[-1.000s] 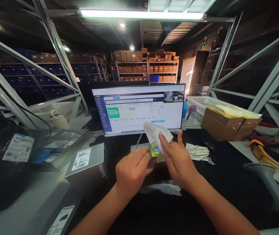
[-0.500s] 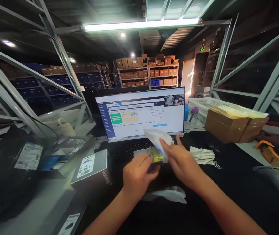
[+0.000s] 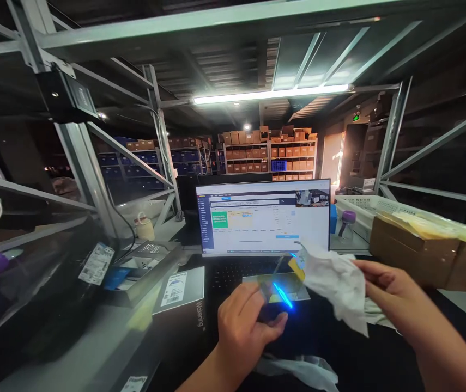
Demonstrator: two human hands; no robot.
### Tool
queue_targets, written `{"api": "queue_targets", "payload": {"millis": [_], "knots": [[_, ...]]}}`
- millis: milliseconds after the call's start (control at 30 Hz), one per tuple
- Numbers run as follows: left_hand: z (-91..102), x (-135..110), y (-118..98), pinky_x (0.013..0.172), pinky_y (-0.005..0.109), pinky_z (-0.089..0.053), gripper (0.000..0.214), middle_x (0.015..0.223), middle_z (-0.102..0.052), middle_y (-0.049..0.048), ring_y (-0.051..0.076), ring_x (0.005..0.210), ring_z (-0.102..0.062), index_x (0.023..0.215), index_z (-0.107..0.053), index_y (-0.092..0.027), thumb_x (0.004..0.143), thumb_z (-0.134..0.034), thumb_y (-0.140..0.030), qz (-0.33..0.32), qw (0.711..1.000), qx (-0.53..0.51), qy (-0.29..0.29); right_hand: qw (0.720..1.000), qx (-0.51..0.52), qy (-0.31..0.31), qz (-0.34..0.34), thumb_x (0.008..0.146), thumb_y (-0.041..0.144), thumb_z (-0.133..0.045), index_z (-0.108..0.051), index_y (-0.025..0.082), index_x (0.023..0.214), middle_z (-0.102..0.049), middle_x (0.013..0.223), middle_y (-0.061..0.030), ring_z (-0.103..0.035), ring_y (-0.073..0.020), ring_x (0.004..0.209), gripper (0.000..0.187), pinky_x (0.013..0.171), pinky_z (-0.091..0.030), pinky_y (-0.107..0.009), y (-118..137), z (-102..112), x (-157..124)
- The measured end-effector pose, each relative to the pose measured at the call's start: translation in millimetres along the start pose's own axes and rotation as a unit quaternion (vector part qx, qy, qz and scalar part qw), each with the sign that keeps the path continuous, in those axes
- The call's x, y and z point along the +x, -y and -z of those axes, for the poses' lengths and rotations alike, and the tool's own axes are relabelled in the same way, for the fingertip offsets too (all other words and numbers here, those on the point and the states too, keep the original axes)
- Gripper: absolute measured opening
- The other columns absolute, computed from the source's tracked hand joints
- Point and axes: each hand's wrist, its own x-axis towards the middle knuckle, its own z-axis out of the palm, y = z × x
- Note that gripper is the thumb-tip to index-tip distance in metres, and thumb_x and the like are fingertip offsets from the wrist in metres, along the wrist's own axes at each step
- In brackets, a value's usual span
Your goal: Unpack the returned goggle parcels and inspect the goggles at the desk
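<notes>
My left hand (image 3: pixel 247 318) is closed on a pair of glasses (image 3: pixel 274 284), whose lens throws a bright blue glare. A thin temple reaches up and right from it, beside a small yellow tag (image 3: pixel 297 269). My right hand (image 3: pixel 388 286) pinches a crumpled white wrapping sheet (image 3: pixel 334 286), which hangs just right of the glasses. Under them a pale flat card (image 3: pixel 304 292) shows in part. Below my left hand a second crumpled white wrapper (image 3: pixel 306 370) lies on the black mat.
A monitor (image 3: pixel 257 218) and a partly covered keyboard (image 3: pixel 227 276) stand ahead. On the left are a grey box (image 3: pixel 179 291), an opened grey box (image 3: pixel 146 272) and a black bag (image 3: pixel 65 294). Cardboard boxes (image 3: pixel 412 247) and a white basket (image 3: pixel 355 209) stand on the right.
My right hand has drawn the white wrapping sheet away to the right, exposing more of the glasses in my left hand. The view has tilted up and turned left.
</notes>
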Motion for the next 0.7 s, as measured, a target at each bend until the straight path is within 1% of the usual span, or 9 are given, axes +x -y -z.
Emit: {"api": "queue_targets", "payload": {"millis": [67,133,233,300,367,433,533,600,700], "knots": [[-1.6,-0.7,-0.5,0.073,0.03,-0.058,0.019,0.087,-0.07,0.0075,0.02,0.08,-0.068,0.098,-0.063,-0.017,0.091,-0.066,-0.035,0.012,1.0,0.002,-0.005,0.998,0.017,0.064,0.001,0.066,0.044,-0.089,-0.081,0.021,0.098,-0.078,0.086,-0.0105,-0.072,-0.0273,0.072,0.04,0.074,-0.06,-0.04,-2.7,-26.3,-0.2],[-5.0,-1.9,-1.5,0.071,0.03,-0.058,0.022,0.087,-0.07,0.0081,0.02,0.079,-0.069,0.096,-0.063,-0.017,0.091,-0.064,-0.039,0.025,1.0,0.004,0.006,0.994,0.048,0.099,0.011,0.07,0.046,-0.086,-0.082,0.021,0.095,-0.077,0.087,-0.0105,-0.07,-0.0251,0.07,0.036,0.069,-0.059,-0.037,-9.3,-54.6,-1.0],[-10.9,-3.4,-4.7,0.069,0.031,-0.058,0.025,0.086,-0.071,0.0087,0.021,0.076,-0.069,0.093,-0.064,-0.017,0.093,-0.061,-0.042,0.032,0.999,0.0,0.029,0.992,0.072,0.09,0.057,0.074,0.045,-0.082,-0.083,0.023,0.092,-0.074,0.107,-0.0119,-0.07,-0.0248,0.082,0.028,0.068,-0.056,-0.032,-20.6,-87.1,-5.3],[-13.1,-4.3,-7.7,0.066,0.03,-0.057,0.028,0.082,-0.071,0.0086,0.021,0.073,-0.069,0.091,-0.063,-0.017,0.095,-0.057,-0.044,0.034,0.999,-0.015,0.036,0.991,0.083,0.074,0.074,0.075,0.04,-0.083,-0.083,0.025,0.092,-0.073,0.109,-0.0104,-0.069,-0.0248,0.087,0.023,0.069,-0.055,-0.031,-25.8,-99.7,-10.0],[-13.2,-5.3,-10.3,0.061,0.029,-0.055,0.032,0.077,-0.069,0.0078,0.02,0.068,-0.067,0.089,-0.063,-0.017,0.097,-0.052,-0.045,0.037,0.998,-0.033,0.043,0.99,0.101,0.059,0.075,0.074,0.038,-0.083,-0.083,0.027,0.091,-0.075,0.095,-0.0079,-0.068,-0.0231,0.08,0.02,0.068,-0.054,-0.03,-28.3,-106.8,-14.9],[-11.9,-6.5,-12.2,0.057,0.028,-0.052,0.033,0.072,-0.066,0.0066,0.019,0.064,-0.064,0.087,-0.063,-0.017,0.098,-0.049,-0.045,0.037,0.997,-0.042,0.056,0.99,0.105,0.04,0.085,0.072,0.037,-0.084,-0.083,0.027,0.083,-0.075,0.08,-0.0059,-0.065,-0.0212,0.07,0.015,0.064,-0.053,-0.03,-29.2,-110.9,-18.3],[-11.6,-8.0,-14.0,0.054,0.027,-0.05,0.028,0.07,-0.064,0.0053,0.018,0.061,-0.061,0.085,-0.062,-0.017,0.098,-0.052,-0.04,0.033,0.996,-0.04,0.069,0.988,0.112,0.008,0.103,0.065,0.035,-0.088,-0.083,0.026,0.073,-0.074,0.073,-0.0053,-0.064,-0.0213,0.065,0.013,0.063,-0.052,-0.031,-30.8,-113.5,-19.1],[-13.4,-9.3,-15.2,0.055,0.027,-0.051,0.025,0.07,-0.064,0.0054,0.018,0.062,-0.062,0.083,-0.061,-0.017,0.096,-0.055,-0.038,0.028,0.997,-0.033,0.071,0.988,0.13,-0.007,0.084,0.06,0.032,-0.09,-0.082,0.025,0.071,-0.075,0.074,-0.0054,-0.065,-0.0223,0.066,0.015,0.065,-0.053,-0.032,-33.7,-113.7,-17.0],[-17.2,-11.8,-17.1,0.059,0.028,-0.055,0.022,0.072,-0.066,0.006,0.019,0.065,-0.066,0.083,-0.061,-0.017,0.093,-0.059,-0.037,0.009,0.997,-0.02,0.071,0.981,0.193,-0.018,0.007,0.054,0.032,-0.092,-0.081,0.022,0.068,-0.073,0.067,-0.0047,-0.066,-0.0219,0.063,0.021,0.062,-0.053,-0.032,-40.5,-113.2,-12.9]]}}
